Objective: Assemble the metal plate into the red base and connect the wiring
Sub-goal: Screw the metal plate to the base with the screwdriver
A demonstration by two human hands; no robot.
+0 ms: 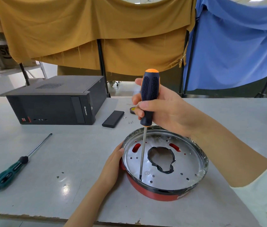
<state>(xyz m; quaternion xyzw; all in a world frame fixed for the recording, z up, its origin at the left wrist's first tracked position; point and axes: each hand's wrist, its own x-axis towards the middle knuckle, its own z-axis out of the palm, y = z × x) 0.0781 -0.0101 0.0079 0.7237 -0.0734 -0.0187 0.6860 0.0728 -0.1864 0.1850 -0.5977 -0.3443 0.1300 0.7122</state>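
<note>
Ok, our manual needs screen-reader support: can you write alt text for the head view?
A right hand holds an orange-and-black screwdriver upright, tip at the metal plate seated in the red base; the left hand steadies the rim. A green screwdriver lies nearby.

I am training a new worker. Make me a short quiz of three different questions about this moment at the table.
1. True or false: the metal plate already sits in the red base.
2. Which screwdriver does the right hand grip?
A. the orange and black screwdriver
B. the green screwdriver
C. neither
3. Fill in: the left hand rests on the left ____ of the base.

Key
1. True.
2. A; its tip meets the plate near the front left edge, while the green one lies on the table.
3. Side.
</note>
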